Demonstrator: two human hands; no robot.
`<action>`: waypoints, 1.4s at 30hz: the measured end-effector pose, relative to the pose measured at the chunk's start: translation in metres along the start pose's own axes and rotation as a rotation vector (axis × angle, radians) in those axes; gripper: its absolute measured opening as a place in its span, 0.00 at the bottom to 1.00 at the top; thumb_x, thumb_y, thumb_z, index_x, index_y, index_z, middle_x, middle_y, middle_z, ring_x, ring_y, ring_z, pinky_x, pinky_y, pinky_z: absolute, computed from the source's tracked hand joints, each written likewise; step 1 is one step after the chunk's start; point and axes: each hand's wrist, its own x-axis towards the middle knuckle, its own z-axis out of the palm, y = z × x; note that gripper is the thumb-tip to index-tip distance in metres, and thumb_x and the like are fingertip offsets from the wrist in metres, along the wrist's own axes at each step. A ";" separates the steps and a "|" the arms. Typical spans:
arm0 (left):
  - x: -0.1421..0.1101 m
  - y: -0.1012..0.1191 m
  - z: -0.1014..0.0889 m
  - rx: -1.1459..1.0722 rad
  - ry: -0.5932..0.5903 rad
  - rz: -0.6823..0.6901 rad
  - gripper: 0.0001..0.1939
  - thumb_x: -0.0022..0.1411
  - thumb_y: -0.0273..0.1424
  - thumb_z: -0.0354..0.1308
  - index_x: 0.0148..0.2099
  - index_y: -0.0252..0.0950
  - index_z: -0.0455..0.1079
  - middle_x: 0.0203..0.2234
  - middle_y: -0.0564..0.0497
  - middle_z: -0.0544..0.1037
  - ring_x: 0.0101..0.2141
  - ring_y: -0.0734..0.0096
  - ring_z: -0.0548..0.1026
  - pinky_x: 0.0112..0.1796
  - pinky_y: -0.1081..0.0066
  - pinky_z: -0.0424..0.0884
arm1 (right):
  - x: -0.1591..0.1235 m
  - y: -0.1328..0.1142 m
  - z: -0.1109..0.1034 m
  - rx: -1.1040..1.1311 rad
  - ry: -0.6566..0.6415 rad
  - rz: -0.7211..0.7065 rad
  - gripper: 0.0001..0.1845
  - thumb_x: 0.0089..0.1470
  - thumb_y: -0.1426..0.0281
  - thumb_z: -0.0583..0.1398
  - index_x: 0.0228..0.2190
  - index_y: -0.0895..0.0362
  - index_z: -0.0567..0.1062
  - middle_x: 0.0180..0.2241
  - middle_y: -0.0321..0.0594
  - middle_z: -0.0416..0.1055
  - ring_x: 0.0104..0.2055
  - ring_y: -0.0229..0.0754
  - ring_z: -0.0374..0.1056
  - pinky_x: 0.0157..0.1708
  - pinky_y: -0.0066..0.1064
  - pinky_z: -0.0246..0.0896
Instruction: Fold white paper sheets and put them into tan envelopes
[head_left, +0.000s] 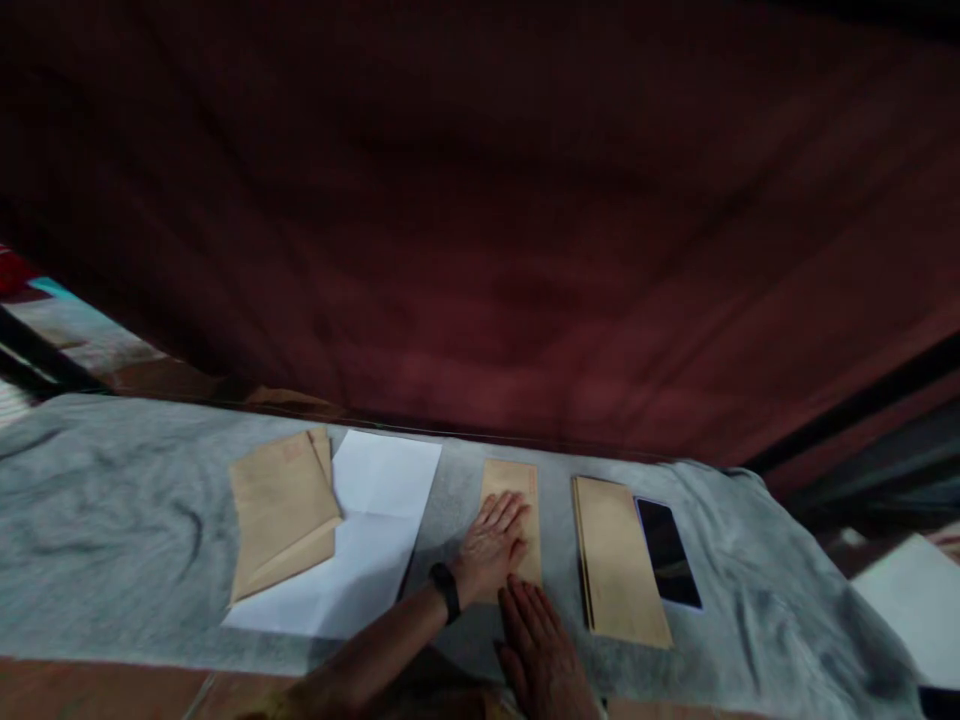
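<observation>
Your left hand (491, 545) is open and lies flat on the middle envelope (510, 475). Your right hand (541, 650) is also open, its fingertips at the near end of this envelope. To the left is the white paper (379, 515), partly under the loose envelopes (281, 495). To the right, the envelope stack (622, 560) lies just beside the dark phone (667, 550).

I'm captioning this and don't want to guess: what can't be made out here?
All in the head view:
- Middle envelope: partly hidden by the left hand.
- Its red print: too small and blurred to read.
- White sheet: partly covered by brown envelopes.
- Right hand: wrist cut off by bottom edge.
</observation>
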 end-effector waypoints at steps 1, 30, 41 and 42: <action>0.009 -0.003 0.005 0.009 0.004 -0.009 0.28 0.74 0.40 0.47 0.71 0.38 0.56 0.71 0.46 0.58 0.70 0.57 0.54 0.68 0.49 0.49 | 0.001 -0.001 -0.004 -0.011 -0.009 0.003 0.32 0.67 0.68 0.54 0.69 0.56 0.56 0.66 0.44 0.62 0.64 0.48 0.65 0.59 0.40 0.69; -0.061 0.011 -0.011 -0.034 -0.110 0.214 0.30 0.75 0.44 0.45 0.74 0.42 0.51 0.72 0.51 0.55 0.71 0.61 0.48 0.70 0.53 0.40 | -0.013 0.003 -0.020 0.295 -0.046 0.152 0.24 0.68 0.71 0.50 0.62 0.53 0.68 0.60 0.45 0.71 0.63 0.49 0.66 0.61 0.52 0.67; -0.099 0.018 -0.025 -0.066 -0.145 0.342 0.40 0.71 0.49 0.50 0.73 0.27 0.49 0.71 0.38 0.54 0.72 0.58 0.47 0.69 0.59 0.46 | -0.014 0.004 -0.020 0.371 -0.034 0.189 0.22 0.69 0.68 0.48 0.60 0.53 0.70 0.58 0.47 0.73 0.62 0.50 0.66 0.63 0.56 0.63; -0.099 0.018 -0.025 -0.064 -0.149 0.345 0.39 0.72 0.49 0.50 0.73 0.27 0.50 0.71 0.38 0.54 0.72 0.58 0.46 0.69 0.59 0.46 | -0.014 0.005 -0.020 0.375 -0.031 0.194 0.22 0.69 0.68 0.48 0.59 0.53 0.70 0.57 0.47 0.73 0.62 0.50 0.67 0.63 0.57 0.63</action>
